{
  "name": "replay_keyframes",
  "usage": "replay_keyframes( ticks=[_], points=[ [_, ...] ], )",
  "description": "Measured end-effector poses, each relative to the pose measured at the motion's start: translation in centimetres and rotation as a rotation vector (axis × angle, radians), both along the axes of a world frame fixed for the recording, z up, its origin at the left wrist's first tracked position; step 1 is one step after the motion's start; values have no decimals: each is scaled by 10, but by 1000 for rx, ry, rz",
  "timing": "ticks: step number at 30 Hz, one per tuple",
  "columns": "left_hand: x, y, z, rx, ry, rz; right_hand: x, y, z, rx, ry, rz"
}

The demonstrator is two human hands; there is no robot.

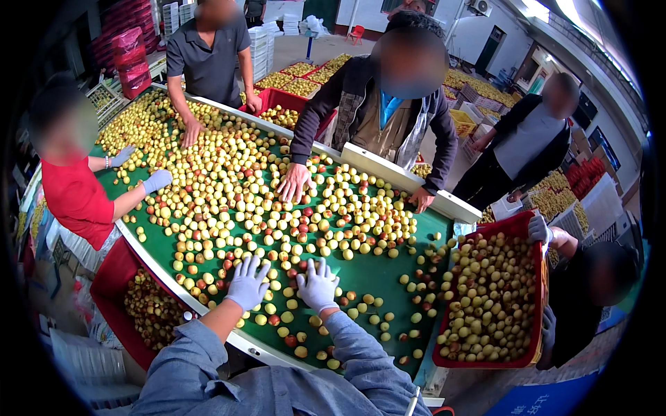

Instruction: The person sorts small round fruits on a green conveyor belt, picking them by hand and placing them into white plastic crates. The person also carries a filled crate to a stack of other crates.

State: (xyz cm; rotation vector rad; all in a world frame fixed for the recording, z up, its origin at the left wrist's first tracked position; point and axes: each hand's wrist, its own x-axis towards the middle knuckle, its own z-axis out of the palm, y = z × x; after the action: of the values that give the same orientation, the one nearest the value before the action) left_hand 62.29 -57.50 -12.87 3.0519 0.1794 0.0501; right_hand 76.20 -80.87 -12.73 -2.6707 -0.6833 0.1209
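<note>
My left hand, in a pale thin glove, is palm down with its fingers apart at the near side of the green sorting belt. Close to its right, my right hand, gloved alike, has its fingers spread too. Neither hand holds anything; the fingertips reach the near fringe of a broad layer of jujubes, mostly yellow-green, some blushed red. Whether the fingers press on single fruits I cannot tell. Scattered jujubes lie between and below my wrists.
A co-worker tips a red-lined crate full of jujubes at the belt's right end. A red bin with fruit stands below the belt's near left edge. Other people's hands, including a bare hand and a gloved hand, are over the belt.
</note>
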Motion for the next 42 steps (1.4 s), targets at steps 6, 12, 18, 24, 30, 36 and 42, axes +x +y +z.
replay_keyframes(
  ticks=[6,12,18,24,30,36,42],
  points=[
    [-47,58,6,-21,8,277,63,-19,14,142,-116,36],
    [-79,74,19,-51,14,420,176,-59,5,-47,-26,-469],
    [-94,66,20,-36,-66,369,180,-1,-7,-126,-70,-229],
    [-87,62,23,-80,-122,390,132,97,-4,-43,-127,10],
    [-88,49,20,-63,-164,438,52,100,3,164,-111,470],
    [-97,46,1,-66,-173,455,122,-86,36,66,-248,-102],
    [-89,33,7,-98,-197,411,122,-280,-7,-221,-110,-441]
  ],
)
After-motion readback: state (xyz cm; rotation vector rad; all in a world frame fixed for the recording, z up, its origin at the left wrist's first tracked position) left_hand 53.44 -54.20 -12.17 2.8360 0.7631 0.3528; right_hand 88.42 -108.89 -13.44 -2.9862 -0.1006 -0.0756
